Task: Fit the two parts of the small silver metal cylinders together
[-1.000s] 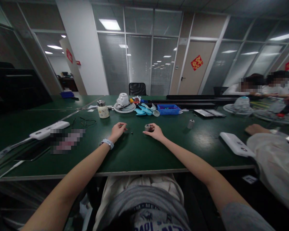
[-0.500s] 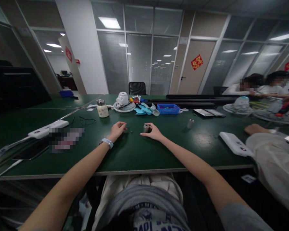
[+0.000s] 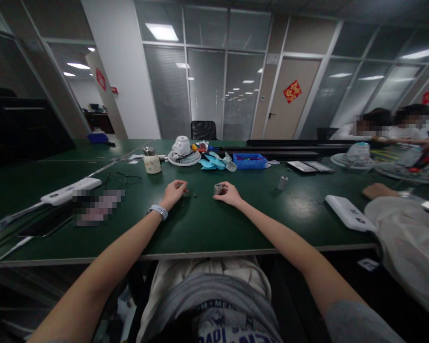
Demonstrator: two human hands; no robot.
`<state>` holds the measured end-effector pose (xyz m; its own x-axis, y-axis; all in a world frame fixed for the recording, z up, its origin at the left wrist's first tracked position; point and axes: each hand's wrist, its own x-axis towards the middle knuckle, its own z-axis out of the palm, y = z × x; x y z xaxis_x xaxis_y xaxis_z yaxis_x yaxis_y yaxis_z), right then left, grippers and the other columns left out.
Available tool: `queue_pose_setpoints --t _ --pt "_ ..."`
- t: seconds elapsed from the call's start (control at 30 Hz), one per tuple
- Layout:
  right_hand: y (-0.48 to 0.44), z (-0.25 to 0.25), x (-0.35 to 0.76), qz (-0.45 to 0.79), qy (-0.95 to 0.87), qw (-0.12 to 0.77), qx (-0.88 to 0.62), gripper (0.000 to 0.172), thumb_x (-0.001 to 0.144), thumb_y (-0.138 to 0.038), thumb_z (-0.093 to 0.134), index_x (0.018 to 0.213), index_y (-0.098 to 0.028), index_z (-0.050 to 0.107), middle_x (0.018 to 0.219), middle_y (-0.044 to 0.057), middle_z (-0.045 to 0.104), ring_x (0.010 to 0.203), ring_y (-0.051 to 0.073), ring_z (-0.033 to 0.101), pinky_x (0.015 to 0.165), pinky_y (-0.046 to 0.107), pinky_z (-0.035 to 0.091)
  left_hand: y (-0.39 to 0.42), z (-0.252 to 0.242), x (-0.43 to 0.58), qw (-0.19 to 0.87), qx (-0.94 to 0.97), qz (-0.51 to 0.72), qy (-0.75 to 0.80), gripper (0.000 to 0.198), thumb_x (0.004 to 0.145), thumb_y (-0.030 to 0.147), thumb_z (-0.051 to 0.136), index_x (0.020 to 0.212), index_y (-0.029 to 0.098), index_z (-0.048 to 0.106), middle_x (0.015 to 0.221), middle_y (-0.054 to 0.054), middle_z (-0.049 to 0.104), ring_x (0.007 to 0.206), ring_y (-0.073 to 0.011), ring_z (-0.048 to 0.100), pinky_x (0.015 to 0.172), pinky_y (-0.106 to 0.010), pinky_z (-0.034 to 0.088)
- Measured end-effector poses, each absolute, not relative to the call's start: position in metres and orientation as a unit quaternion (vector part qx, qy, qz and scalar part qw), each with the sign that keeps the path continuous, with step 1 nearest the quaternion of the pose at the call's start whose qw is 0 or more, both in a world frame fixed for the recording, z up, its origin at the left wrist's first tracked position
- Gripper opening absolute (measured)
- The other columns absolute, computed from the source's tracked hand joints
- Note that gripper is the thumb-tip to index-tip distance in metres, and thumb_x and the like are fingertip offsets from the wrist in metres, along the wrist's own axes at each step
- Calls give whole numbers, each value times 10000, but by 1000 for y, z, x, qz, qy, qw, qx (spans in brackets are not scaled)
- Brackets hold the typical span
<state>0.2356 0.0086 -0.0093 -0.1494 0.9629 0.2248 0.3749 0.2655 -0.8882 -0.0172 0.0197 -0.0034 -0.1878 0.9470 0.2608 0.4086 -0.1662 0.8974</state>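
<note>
My right hand (image 3: 229, 195) has thumb and fingers closed around a small silvery metal cylinder (image 3: 218, 189) that stands upright on the green table. My left hand (image 3: 176, 192) rests on the table to the left, wearing a light watch at the wrist. Its fingers are curled and pressed together, and anything between them is too small to make out. A tiny dark piece (image 3: 195, 196) lies between the two hands, touched by neither. Another metal cylinder (image 3: 282, 183) of similar look stands alone further right.
Behind the hands are a cream jar (image 3: 152, 163), a white fan part (image 3: 184, 158), light-blue fan blades (image 3: 213, 162) and a blue tray (image 3: 250, 162). White power strips (image 3: 71, 191) lie at left and right (image 3: 348, 213). A co-worker's arm (image 3: 381, 191) rests at the right.
My right thumb and fingers have closed in on the metal cylinder, where the thumb stuck out to the left before. My left hand has stayed in place.
</note>
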Motion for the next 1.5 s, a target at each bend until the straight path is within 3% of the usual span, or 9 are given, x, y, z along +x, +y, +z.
queue_pose_setpoints --t 0.1,0.27,0.47,0.67,0.8,0.97,1.13,1.3,1.5 --pt "6 -7 238 398 -688 419 -439 613 593 -107 790 1143 -161 526 1035 82 688 949 162 662 887 347 501 20 -3 -16 272 576 498 588 275 760 366 634 926 152 685 637 -34 701 578 -157 636 571 -239 460" --pt "3 -10 238 325 -717 420 -452 667 532 -329 866 1110 -171 573 1075 94 669 952 189 650 880 384 505 18 -3 -16 278 576 503 581 264 754 354 641 916 150 680 630 -32 691 592 -161 641 571 -238 462" --pt "8 -10 239 379 -634 449 -503 497 547 -360 865 903 -140 596 956 99 689 872 185 657 822 360 528 17 -2 -17 275 579 501 582 268 742 379 653 899 165 684 621 -25 692 585 -164 639 573 -244 457" --pt "1 4 233 599 -504 495 -378 222 877 -326 596 1042 -176 588 1036 95 691 948 171 663 860 332 522 19 -3 -18 273 582 499 582 280 730 394 661 891 166 683 626 -30 696 592 -168 640 577 -247 459" --pt "-6 11 231 685 -437 458 -362 281 977 -364 367 1063 -185 566 994 91 680 829 166 663 792 341 530 18 -2 -18 273 582 497 583 292 729 397 660 904 164 679 631 -33 698 592 -168 640 580 -249 462" --pt "-9 15 234 744 -390 429 -333 363 992 -406 283 964 -165 554 656 -8 537 460 87 448 527 223 446 15 1 -15 278 580 498 582 265 741 369 651 896 156 677 631 -40 701 593 -166 644 569 -243 464" --pt "-5 11 236 730 -458 402 -310 280 946 -442 409 877 -191 514 540 -73 433 364 56 227 393 168 272 14 1 -14 270 574 499 590 289 723 400 674 886 162 684 621 -36 701 587 -168 644 561 -242 458" --pt "-1 8 240 720 -480 394 -310 347 941 -461 371 782 -182 501 552 -20 556 339 49 220 391 182 282 17 -2 -16 267 585 497 583 306 735 413 660 904 160 686 628 -35 704 577 -164 638 560 -244 455" --pt "-4 12 240 742 -451 393 -302 458 962 -444 268 846 -129 579 628 34 610 344 53 218 372 199 249 19 -3 -17 263 589 491 585 288 741 403 653 902 166 685 640 -34 707 582 -166 639 562 -246 454"
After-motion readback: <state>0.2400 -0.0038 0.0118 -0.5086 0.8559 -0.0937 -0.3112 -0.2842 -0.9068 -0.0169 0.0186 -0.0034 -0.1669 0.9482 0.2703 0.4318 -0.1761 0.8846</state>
